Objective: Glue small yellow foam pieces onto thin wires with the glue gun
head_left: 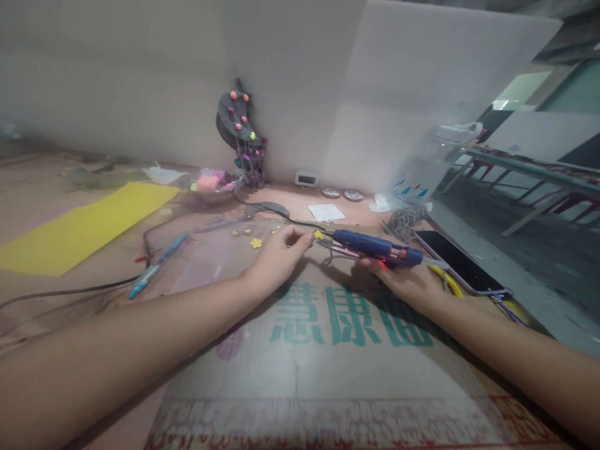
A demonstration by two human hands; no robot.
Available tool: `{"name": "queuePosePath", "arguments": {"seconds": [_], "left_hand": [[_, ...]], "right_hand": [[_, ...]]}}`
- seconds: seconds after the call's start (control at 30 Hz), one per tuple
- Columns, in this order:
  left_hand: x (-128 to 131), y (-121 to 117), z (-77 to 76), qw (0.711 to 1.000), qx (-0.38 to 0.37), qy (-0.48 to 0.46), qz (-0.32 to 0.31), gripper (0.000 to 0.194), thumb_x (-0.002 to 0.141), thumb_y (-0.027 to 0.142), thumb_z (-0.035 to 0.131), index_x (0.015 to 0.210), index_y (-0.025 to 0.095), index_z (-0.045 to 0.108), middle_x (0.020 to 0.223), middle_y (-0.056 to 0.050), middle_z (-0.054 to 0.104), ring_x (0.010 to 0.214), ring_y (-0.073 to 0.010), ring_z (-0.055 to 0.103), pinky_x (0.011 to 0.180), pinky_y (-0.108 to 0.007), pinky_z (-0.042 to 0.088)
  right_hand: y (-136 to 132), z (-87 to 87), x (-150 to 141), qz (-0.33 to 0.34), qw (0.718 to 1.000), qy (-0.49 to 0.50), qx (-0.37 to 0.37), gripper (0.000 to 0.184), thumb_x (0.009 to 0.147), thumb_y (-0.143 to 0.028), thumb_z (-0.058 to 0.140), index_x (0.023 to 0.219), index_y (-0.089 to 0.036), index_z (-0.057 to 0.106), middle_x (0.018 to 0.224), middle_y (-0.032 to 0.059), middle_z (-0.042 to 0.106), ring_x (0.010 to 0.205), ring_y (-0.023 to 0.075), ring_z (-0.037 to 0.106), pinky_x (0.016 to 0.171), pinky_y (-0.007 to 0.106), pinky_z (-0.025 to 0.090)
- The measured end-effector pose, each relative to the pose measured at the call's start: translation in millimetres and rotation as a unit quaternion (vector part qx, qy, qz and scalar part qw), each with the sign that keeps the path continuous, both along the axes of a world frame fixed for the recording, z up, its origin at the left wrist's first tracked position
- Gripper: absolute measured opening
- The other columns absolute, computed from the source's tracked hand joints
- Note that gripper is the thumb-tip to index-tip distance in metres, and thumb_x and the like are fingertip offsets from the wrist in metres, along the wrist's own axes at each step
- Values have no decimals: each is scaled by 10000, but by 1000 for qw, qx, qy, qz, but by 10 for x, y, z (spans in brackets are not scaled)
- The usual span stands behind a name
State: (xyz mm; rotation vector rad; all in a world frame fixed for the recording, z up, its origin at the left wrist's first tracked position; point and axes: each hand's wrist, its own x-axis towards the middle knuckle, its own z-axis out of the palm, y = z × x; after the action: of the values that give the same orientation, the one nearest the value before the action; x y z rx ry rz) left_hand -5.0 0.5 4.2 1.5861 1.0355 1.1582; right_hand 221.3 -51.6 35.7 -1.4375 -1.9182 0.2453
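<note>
Bare forearms [140, 344] reach in from both lower corners, above a flat sheet [328, 375] with green characters and a red patterned border. At centre, the left hand [279, 256] pinches a small yellow piece [319, 235] between thumb and forefinger. Just right, the right hand [410, 281] grips a dark blue, rounded plastic glue gun [363, 242], its long axis nearly level, tip pointing left towards the piece.
</note>
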Motion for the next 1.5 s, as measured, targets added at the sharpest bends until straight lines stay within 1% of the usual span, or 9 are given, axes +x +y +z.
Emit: {"name": "queuePosePath", "arguments": {"seconds": [0.13, 0.23, 0.33, 0.47, 0.7, 0.87, 1.1, 1.3, 1.5], "left_hand": [[4, 0, 18, 1000, -9, -16, 2, 250, 844, 412, 587, 803, 166, 594, 821, -24, 654, 749, -148, 587, 741, -271, 450], [8, 4, 18, 1000, -6, -21, 4, 254, 842, 418, 587, 802, 167, 593, 823, -26, 650, 744, -148, 583, 742, -274, 450], [10, 4, 13, 1000, -4, -19, 6, 252, 842, 416, 587, 807, 167, 598, 815, -24, 651, 748, -150, 585, 745, -274, 451], [6, 7, -1, 1000, 0, -19, 0, 259, 841, 426, 591, 813, 169, 598, 813, -20, 651, 755, -150, 585, 748, -272, 447], [1, 12, -3, 1000, -5, -13, -12, 265, 841, 430, 593, 816, 167, 598, 838, -26, 661, 762, -154, 589, 739, -273, 440], [0, 9, 4, 1000, -2, -4, -12, 256, 841, 422, 589, 805, 169, 594, 843, -30, 668, 780, -160, 596, 735, -270, 438], [0, 10, -1, 1000, -6, -8, -9, 261, 840, 429, 592, 821, 169, 603, 832, -23, 660, 762, -154, 593, 734, -273, 442], [7, 7, 12, 1000, -11, -14, -13, 246, 846, 413, 590, 813, 169, 593, 820, -20, 653, 753, -148, 589, 725, -268, 437], [5, 4, 4, 1000, -8, -19, -13, 256, 840, 423, 596, 817, 167, 596, 837, -21, 661, 772, -153, 596, 739, -269, 440]], "right_hand": [[8, -26, 18, -10, 1000, -14, 4, 159, 776, -409, 614, 777, -251, 605, 766, 43, 689, 721, 243, 661, 659, 349, 544], [26, -42, 28, -6, 1000, -28, 0, 159, 796, -412, 599, 795, -254, 615, 771, 33, 685, 719, 230, 657, 657, 332, 532], [41, -50, 27, 2, 999, -37, -11, 160, 790, -415, 602, 787, -255, 599, 731, 18, 669, 683, 215, 643, 631, 313, 520], [46, -55, 11, 4, 999, -29, -20, 174, 769, -423, 611, 750, -254, 574, 692, 15, 660, 653, 212, 633, 605, 307, 514], [46, -68, 12, 10, 999, -28, -15, 157, 776, -404, 624, 756, -255, 580, 691, 14, 653, 655, 214, 629, 614, 318, 517], [51, -92, 26, -5, 999, -43, -12, 134, 785, -391, 636, 798, -258, 625, 710, 12, 672, 662, 213, 646, 604, 311, 526], [43, -95, 16, -15, 999, -43, -5, 153, 788, -407, 623, 781, -255, 626, 688, 9, 663, 638, 203, 631, 579, 299, 508], [62, -158, 74, -26, 998, -60, 2, 168, 793, -426, 649, 842, -266, 654, 757, 14, 685, 707, 225, 655, 623, 316, 514], [57, -144, 57, -39, 997, -61, 0, 180, 782, -435, 652, 805, -256, 647, 722, 9, 672, 676, 215, 637, 611, 314, 508]]}}
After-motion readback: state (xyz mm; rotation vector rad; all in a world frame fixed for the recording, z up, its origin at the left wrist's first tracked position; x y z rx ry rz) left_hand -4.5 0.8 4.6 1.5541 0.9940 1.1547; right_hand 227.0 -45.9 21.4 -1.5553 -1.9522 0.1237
